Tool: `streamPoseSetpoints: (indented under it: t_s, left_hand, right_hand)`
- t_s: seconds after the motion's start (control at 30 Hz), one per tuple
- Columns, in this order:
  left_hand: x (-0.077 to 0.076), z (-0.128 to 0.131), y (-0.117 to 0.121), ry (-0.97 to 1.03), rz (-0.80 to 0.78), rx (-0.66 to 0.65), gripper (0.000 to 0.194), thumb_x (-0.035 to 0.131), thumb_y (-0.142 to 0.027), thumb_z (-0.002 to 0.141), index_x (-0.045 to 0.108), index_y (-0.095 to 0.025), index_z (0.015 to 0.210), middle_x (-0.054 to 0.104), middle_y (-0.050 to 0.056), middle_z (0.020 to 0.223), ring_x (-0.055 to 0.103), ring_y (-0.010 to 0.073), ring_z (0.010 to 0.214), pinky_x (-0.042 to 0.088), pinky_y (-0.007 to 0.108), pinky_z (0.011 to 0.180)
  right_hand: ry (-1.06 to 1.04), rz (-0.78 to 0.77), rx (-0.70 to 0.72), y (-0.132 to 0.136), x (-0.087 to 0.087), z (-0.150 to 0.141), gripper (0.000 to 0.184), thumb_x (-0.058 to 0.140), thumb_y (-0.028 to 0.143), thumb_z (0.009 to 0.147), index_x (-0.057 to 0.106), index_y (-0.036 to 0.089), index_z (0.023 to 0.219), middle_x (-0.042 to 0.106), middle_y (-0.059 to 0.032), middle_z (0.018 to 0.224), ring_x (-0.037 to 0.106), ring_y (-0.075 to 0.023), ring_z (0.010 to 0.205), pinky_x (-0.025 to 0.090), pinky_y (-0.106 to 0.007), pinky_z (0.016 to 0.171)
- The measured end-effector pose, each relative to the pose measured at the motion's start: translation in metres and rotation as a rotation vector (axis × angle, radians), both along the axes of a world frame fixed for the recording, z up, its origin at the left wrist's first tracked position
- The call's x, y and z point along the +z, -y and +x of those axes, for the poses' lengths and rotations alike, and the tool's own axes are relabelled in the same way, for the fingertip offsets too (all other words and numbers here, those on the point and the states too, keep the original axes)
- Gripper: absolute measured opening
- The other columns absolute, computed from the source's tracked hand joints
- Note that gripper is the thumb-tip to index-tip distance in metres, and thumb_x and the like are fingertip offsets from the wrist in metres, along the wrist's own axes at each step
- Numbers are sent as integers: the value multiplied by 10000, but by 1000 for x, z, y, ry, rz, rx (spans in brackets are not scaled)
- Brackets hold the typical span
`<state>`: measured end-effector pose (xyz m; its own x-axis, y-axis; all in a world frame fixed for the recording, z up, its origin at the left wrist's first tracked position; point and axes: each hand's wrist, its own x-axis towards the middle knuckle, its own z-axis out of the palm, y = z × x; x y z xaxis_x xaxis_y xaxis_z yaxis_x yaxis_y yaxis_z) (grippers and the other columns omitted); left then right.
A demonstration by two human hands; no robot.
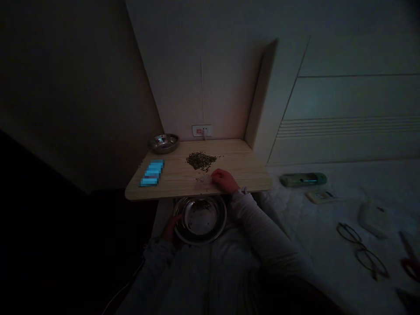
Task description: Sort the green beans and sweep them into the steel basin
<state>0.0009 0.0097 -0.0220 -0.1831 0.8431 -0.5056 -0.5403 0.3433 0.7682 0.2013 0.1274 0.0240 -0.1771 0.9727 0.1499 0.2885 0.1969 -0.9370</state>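
Note:
My left hand grips the left rim of a shiny metal bowl, tucked just below the table's front edge. A few dark bits lie inside the bowl. Near that edge, the closed fingers of my right hand pinch a pale, see-through flat piece; its exact kind is unclear in the dim light. A few small grains show around this piece. Behind it, a pile of small green-brown grains is spread on the wooden tabletop.
A second metal bowl stands at the table's back left, with a lit, blurred phone before it. Right, on the bed, lie a green case, eyeglasses and red-handled scissors. A wall socket is behind.

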Motion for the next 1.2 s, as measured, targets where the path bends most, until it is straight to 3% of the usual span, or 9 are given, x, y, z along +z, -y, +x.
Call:
streamPoseSetpoints:
  t_s: [0.23,0.5,0.67,0.97,1.07,1.2]
  left_hand:
    - [8,2,3,-52,31,-6,61,642,-237,503,608,-190,522,664,46,575,606,274,838,456,346,770]
    - [9,-2,0,-53,5,-70,100,666,-252,479,603,-200,537,679,85,660,517,315,1010,402,383,859]
    - [3,-3,1,-36,67,-48,160,680,-272,483,626,-202,616,684,82,757,526,311,1000,393,387,869]
    - [5,-2,0,-11,4,-59,80,648,-260,509,619,-191,539,660,66,576,575,308,913,406,398,842]
    - [11,-1,2,-29,52,-99,61,652,-238,512,605,-199,507,656,49,555,586,291,896,403,376,852]
    - [10,-1,3,-37,57,-61,45,622,-213,570,617,-206,525,673,41,603,574,277,930,407,345,847]
  right_hand:
    - [58,-1,10,2,3,-2,93,467,170,618,530,171,686,576,42,570,498,-89,549,354,-192,524]
    - [66,-28,32,6,9,-2,81,484,173,624,538,176,684,581,38,567,505,-93,561,372,-202,558]
    - [77,-2,53,6,8,-2,78,468,180,625,533,174,667,570,43,548,486,-91,541,356,-196,533]
    - [32,-12,66,5,5,-2,79,453,191,604,517,173,646,524,54,526,435,-81,498,320,-192,498]
    - [0,13,23,4,5,-2,75,447,190,604,504,175,650,505,55,515,443,-87,511,333,-198,516]
    - [-68,62,-162,1,6,-2,85,431,216,634,474,184,701,526,44,566,487,-104,560,373,-221,573]
